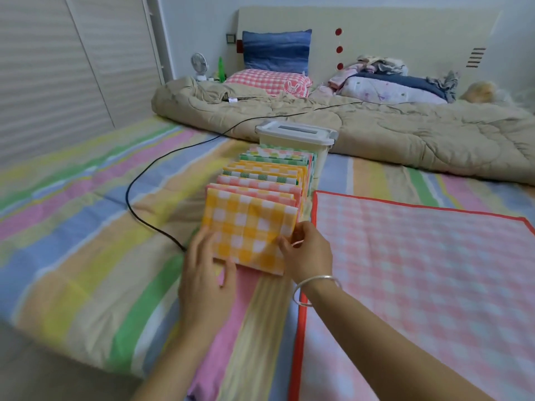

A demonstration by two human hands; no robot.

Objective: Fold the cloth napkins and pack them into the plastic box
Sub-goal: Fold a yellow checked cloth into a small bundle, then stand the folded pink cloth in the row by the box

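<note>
Head view: left hand (208, 273) and right hand (309, 250) grip the side edges of the yellow napkin (249, 227), first in a folded row (266, 175) reaching ahead to the lidded plastic box (295, 134). Folding appears nearly complete. The pink napkin (405, 256), right of the hands, lies unfolded, and packing appears not yet started.

Napkin (249, 227) — yellow-white check.

1. The bed (58, 299) carries a striped sheet (95, 198).
2. A row of folded napkins (260, 192) runs from the right hand (307, 253) away to the plastic box (295, 137).
3. A pink checked cloth (419, 270) lies flat to that hand's right.
4. A black cable (136, 204) curves past the left hand (207, 273).
5. A beige quilt (376, 131) lies beyond.
</note>
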